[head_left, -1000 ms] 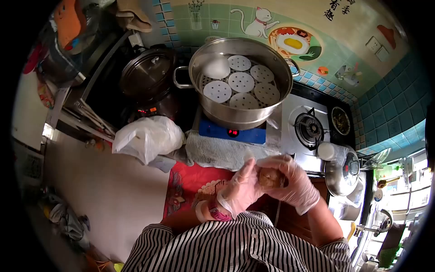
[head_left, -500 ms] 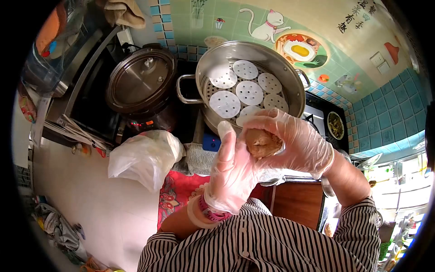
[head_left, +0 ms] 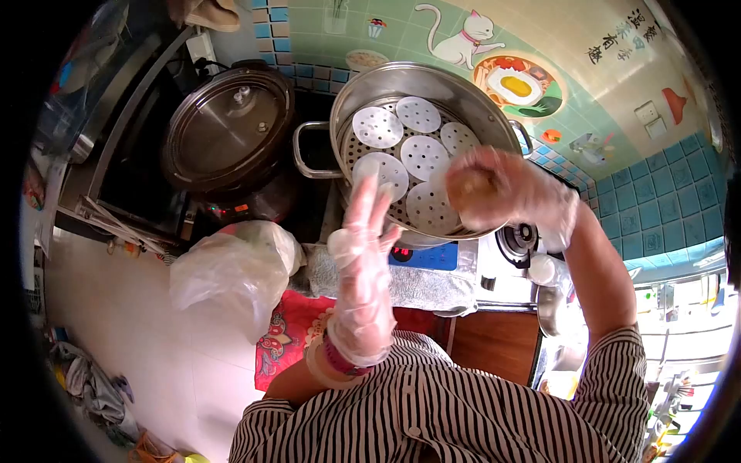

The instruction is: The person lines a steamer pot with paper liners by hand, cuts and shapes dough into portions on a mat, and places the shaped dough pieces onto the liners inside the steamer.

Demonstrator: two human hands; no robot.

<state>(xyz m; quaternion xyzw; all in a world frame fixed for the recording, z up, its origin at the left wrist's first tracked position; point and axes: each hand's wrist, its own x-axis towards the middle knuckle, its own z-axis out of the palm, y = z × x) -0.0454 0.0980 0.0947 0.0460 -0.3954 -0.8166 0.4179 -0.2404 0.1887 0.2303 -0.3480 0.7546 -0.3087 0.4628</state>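
Note:
A brown ball of dough (head_left: 472, 187), blurred by motion, is gripped in my gloved right hand (head_left: 513, 189) over the right front part of the steamer pot (head_left: 421, 71). Inside the pot, several round perforated white liner papers (head_left: 424, 157) lie on the holed metal tray. My left hand (head_left: 363, 266), also in a clear glove, is raised in front of the pot with fingers stretched out and nothing in it. Its fingertips overlap the pot's front left rim in view.
A slow cooker (head_left: 231, 127) with a glass lid stands left of the pot. In front of it is a white plastic bag (head_left: 231, 270). A grey towel (head_left: 336, 270) lies along the counter's front edge, near a blue control panel (head_left: 424, 256). A gas burner (head_left: 519, 241) is at right.
My hands have separated. The right hand has carried the dough ball right and up to the pot's rim, while the left hand has let go and opened, shifting slightly left.

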